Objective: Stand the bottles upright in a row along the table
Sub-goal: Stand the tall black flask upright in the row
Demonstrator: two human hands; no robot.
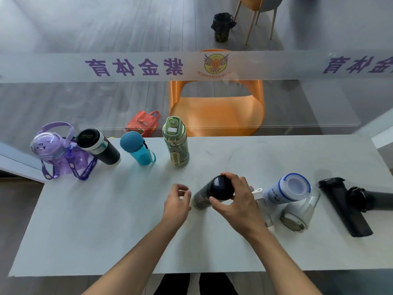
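Observation:
Several bottles stand upright along the far edge of the white table (106,220): a purple bottle with a strap (57,152), a black flask (96,146), a teal bottle (137,151) and a green bottle (176,141). My right hand (236,201) grips the cap end of a dark bottle (204,199), which is tilted with its base near the table. My left hand (177,202) hovers just left of that base, fingers curled, holding nothing. To the right lie a white and blue bottle (287,189), a white bottle (297,213) and a black bottle (344,207).
A glass wall with purple lettering rises right behind the table. Beyond it are an orange chair (217,107), a red bag (144,123) and a black bin (222,26). Another dark bottle (372,199) lies at the right edge.

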